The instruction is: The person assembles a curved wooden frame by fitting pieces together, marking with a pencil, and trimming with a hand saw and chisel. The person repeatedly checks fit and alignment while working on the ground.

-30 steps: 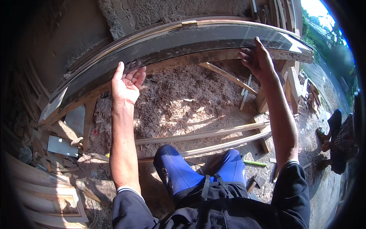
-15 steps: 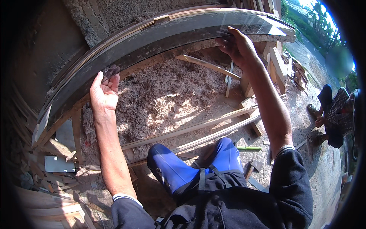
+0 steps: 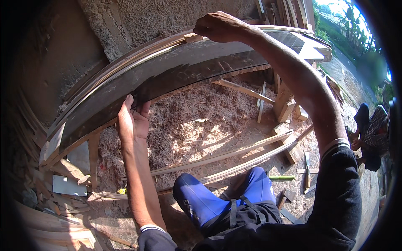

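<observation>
1. Where it leans on the rough plaster wall point(image 3: 167, 16), the curved dark panel point(image 3: 176, 71) looks smooth, edged with pale wood strips.
2. Left hand point(image 3: 133, 121) fingers lie released, flat against its lower edge; right hand point(image 3: 220, 26) grips its top rim.
3. Coarse sawdust point(image 3: 197, 121) and thin battens point(image 3: 222, 155) cover the floor beneath.

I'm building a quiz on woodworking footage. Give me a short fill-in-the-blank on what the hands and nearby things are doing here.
1. The left hand presses against the lower edge of the long dark ____ board.
2. The right hand rests on the board's ____ edge.
3. The ground under the board is covered in ____.
4. The boots are ____ in colour.

Missing words: curved; upper; wood shavings; blue
</observation>
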Demonstrator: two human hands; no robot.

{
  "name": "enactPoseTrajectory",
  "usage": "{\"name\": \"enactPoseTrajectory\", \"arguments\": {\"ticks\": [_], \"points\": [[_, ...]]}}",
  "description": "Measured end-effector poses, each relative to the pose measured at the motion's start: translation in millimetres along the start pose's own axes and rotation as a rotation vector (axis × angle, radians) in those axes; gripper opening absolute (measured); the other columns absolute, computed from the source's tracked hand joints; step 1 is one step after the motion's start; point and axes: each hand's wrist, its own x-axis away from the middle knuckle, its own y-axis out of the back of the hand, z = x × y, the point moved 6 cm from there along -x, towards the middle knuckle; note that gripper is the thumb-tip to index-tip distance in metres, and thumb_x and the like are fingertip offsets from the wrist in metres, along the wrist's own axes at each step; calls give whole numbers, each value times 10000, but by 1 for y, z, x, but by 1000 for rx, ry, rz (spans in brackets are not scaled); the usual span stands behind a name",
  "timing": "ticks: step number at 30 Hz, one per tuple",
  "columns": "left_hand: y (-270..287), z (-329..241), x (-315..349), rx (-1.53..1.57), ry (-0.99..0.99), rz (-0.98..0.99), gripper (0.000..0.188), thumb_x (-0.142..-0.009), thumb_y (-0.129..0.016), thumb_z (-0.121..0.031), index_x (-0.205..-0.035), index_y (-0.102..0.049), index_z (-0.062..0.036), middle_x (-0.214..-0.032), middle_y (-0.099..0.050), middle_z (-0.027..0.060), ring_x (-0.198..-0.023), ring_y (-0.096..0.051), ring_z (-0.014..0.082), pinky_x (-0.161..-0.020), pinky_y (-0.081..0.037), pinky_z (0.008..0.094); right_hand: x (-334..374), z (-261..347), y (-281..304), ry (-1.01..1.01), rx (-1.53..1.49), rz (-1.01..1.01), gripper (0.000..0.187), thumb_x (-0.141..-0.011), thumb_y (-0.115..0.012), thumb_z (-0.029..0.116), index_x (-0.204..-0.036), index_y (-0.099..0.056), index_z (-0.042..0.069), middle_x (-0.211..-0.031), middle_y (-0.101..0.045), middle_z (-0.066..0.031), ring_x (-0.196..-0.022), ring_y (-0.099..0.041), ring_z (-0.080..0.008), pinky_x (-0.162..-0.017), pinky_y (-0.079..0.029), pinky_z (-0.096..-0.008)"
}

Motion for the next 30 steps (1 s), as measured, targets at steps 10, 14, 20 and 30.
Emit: {"name": "enactPoseTrajectory", "arguments": {"ticks": [10, 14, 20, 30], "points": [[-5, 9, 6, 45, 63, 111, 327, -1051, -540, -139, -1322, -520, 43, -1254, -668, 257, -1015, -739, 306, -741, -693, 349, -74, -46, -102, -149, 101, 291, 545, -1034, -475, 575, -1036, -740, 98, -1028, -737, -167, -961, -700, -376, -839, -542, -492], [-4, 13, 6, 49, 28, 129, 332, -1049, -553, -171, -1302, -540, 44, -1247, -675, 240, -1012, -738, 315, -741, -685, 329, -84, -57, -104, -89, 90, 180, 577, -1034, -467, 596, -998, -761, 101, -963, -739, -171, -919, -715, -360, -815, -548, -479], [-5, 19, 12, 116, 93, 128, 268, -1052, -553, -196, -1232, -608, -5, -1195, -714, 154, -1005, -738, 249, -770, -667, 357, -89, -54, -98, -177, 138, 177, 680, -1023, -398, 663, -926, -771, 103, -901, -747, -176, -924, -729, -364, -854, -543, -483], [4, 21, 32, 175, 76, 211, 328, -1049, -584, -244, -1299, -599, -31, -1324, -667, 157, -1080, -726, 314, -773, -680, 400, -75, -48, -40, -235, 57, 6, 802, -968, -394, 760, -745, -650, 34, -698, -663, -142, -752, -687, -318, -760, -514, -457]]}}
